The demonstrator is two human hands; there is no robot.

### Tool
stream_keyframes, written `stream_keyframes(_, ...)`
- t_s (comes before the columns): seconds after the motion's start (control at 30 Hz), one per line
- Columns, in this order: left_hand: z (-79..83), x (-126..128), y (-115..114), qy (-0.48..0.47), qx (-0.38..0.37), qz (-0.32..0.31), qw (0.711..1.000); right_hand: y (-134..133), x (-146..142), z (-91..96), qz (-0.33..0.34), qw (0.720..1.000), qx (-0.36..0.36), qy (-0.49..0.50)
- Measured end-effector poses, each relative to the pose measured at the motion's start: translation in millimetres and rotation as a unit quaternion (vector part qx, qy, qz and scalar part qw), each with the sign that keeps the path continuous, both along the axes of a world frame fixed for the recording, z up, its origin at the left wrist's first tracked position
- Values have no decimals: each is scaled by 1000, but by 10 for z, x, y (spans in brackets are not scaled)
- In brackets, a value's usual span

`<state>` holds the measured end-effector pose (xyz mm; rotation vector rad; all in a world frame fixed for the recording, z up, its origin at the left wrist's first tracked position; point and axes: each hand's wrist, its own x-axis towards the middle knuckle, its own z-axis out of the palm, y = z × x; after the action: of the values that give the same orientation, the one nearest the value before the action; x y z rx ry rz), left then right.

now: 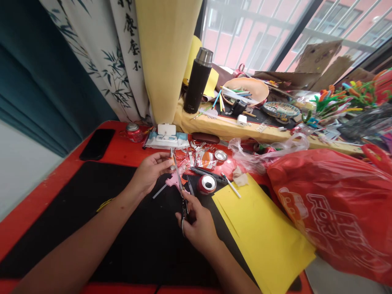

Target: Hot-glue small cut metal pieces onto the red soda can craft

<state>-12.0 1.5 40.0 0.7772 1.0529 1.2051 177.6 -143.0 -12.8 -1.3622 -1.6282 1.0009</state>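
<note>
My right hand [199, 220] grips a pair of scissors [180, 183] by the handles, with the blades pointing away from me. My left hand [151, 171] pinches a small silver-and-orange piece [172, 160] between thumb and fingers, right at the blade tips. It is too small to tell its kind. Below the blades lies a pink glue gun-like tool [174, 181], partly hidden. A cut-open red can [208, 184] stands just right of the scissors on the black mat [128, 241].
Yellow paper sheets [263, 232] and a white pen [231, 185] lie on the right, beside a bulky red plastic bag [330, 208]. Behind are cut can scraps [206, 159], a wipes pack [167, 141], a phone [97, 144], and a black thermos [198, 81] on the sill.
</note>
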Motion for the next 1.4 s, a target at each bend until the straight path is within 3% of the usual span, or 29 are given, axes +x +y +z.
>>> stream_keyframes(1.0,52,57,-41,14,-34,-31,999,-13,-28,67,4,999,-43,-8)
stream_keyframes(1.4,56,98,-74,30,-36,-52,998,17,-11,125,-11,999,-18,-31)
